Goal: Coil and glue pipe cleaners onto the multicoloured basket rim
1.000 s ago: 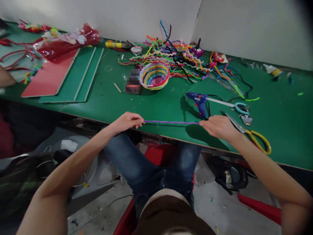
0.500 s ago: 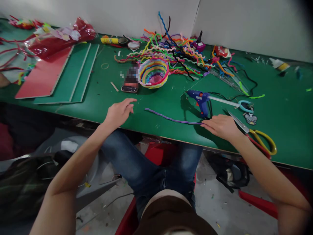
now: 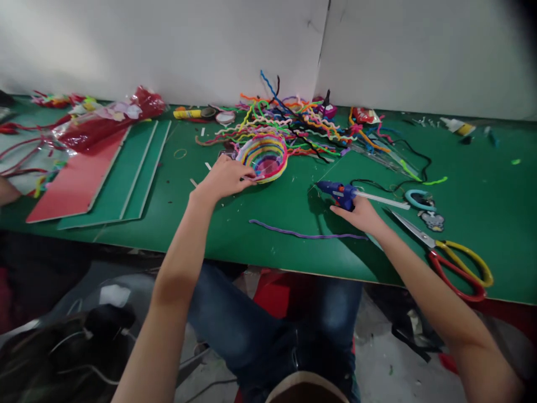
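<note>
My left hand [image 3: 226, 178] has its fingers closed on the near left rim of a small bowl [image 3: 273, 176] wound in rainbow-coloured pipe cleaners. Toward the right, my right hand [image 3: 361, 215] is wrapped around the handle of a blue hot glue gun [image 3: 338, 191], whose nozzle points left and whose clear glue stick juts out to the right. A purple pipe cleaner [image 3: 308, 236] lies loose near the table's front edge, between and below the hands. Behind my left hand, a phone [image 3: 227, 154] is mostly hidden.
A heap of coloured pipe cleaners [image 3: 302, 123] lies behind the bowl. Scissors with red and yellow handles [image 3: 428, 242] rest beside my right forearm. Red and green boards [image 3: 138, 173] are stacked at left. Another person's hand [image 3: 7, 191] shows at the left edge. A black cord [image 3: 423, 154] curves behind the glue gun.
My right hand has let go of the purple pipe cleaner and taken hold of the glue gun. My left hand has moved from the bare tabletop to the bowl's rim. The view has tilted up.
</note>
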